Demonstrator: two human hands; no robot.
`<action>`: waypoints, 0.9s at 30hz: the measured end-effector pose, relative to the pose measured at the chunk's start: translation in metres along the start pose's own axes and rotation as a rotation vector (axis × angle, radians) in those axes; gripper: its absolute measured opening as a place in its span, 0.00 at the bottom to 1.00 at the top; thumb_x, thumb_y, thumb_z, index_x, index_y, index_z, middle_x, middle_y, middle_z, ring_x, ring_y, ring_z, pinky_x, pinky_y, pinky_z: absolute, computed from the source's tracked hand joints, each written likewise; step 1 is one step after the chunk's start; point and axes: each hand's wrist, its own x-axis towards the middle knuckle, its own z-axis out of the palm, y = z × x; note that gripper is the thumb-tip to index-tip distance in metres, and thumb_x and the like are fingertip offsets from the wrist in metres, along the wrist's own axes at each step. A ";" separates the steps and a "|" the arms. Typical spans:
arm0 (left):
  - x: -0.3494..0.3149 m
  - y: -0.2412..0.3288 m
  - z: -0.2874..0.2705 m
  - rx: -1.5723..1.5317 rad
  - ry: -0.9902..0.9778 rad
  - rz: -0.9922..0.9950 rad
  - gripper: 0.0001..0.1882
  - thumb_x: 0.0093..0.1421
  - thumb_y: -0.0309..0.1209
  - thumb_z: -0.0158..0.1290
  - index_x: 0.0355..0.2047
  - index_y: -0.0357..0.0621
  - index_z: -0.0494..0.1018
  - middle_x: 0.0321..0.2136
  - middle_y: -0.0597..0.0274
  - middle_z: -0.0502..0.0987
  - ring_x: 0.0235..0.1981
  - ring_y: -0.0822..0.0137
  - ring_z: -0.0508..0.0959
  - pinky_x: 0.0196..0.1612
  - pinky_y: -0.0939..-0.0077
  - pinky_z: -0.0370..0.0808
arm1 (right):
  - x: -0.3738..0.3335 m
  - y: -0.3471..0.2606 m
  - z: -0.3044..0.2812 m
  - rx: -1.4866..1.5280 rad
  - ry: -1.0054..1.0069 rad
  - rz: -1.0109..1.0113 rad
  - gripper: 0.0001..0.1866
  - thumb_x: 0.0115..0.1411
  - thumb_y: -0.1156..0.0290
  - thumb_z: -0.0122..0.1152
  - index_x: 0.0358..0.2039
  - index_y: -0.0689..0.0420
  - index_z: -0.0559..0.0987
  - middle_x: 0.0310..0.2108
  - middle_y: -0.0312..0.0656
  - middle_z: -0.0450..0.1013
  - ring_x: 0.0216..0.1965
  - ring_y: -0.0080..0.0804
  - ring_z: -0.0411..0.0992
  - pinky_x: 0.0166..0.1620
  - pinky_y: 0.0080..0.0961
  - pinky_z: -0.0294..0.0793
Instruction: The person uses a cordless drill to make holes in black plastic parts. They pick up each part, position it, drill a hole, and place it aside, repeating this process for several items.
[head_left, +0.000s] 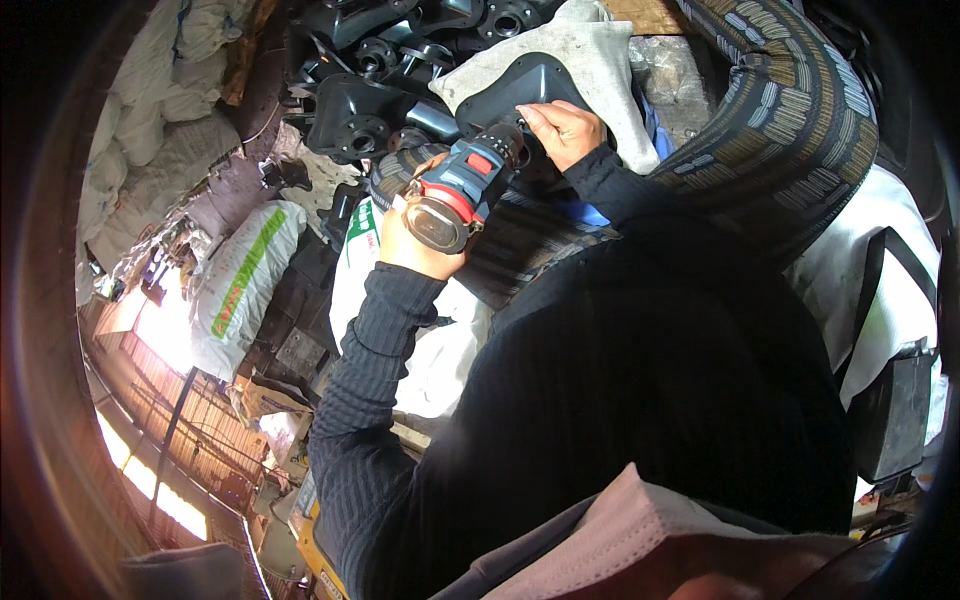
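My left hand [425, 240] is wrapped round a blue and red cordless drill [475, 175], whose chuck points up and to the right. Just past the chuck, my right hand [568, 132] has thumb and forefinger pinched together; something small and dark shows at the fingertips, too small to name. Beneath both hands lies a dark moulded part [530, 82] with a flanged rim, resting on a pale grey cloth [603, 60]. The drill and fingers hide its near end.
More dark moulded parts [360, 115] with round holed flanges are heaped at the far left. A thick patterned cushion roll [800, 120] curves round the right side. White sacks [250, 285] lie to the left, and a black box [893, 415] stands at the right.
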 end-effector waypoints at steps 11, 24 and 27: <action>-0.046 0.033 0.019 -0.263 0.216 -0.368 0.28 0.45 0.34 0.61 0.48 0.48 0.68 0.29 0.54 0.78 0.32 0.55 0.80 0.36 0.68 0.76 | 0.007 -0.002 -0.001 -0.099 -0.031 0.012 0.17 0.55 0.53 0.58 0.28 0.56 0.81 0.27 0.45 0.77 0.29 0.40 0.75 0.34 0.31 0.72; -0.303 -0.020 0.165 -0.887 0.773 -0.862 0.07 0.55 0.26 0.52 0.31 0.35 0.75 0.21 0.62 0.77 0.22 0.74 0.77 0.24 0.80 0.73 | 0.069 -0.083 0.001 -0.158 -0.237 -0.156 0.24 0.53 0.51 0.62 0.18 0.63 0.77 0.13 0.30 0.63 0.20 0.16 0.57 0.25 0.21 0.60; -0.375 -0.087 0.268 -0.794 0.629 -1.069 0.09 0.53 0.30 0.51 0.28 0.35 0.76 0.20 0.56 0.78 0.21 0.69 0.78 0.29 0.73 0.75 | 0.086 -0.153 0.067 -0.404 -0.347 -0.459 0.29 0.54 0.42 0.55 0.26 0.61 0.80 0.16 0.47 0.70 0.20 0.26 0.69 0.28 0.29 0.66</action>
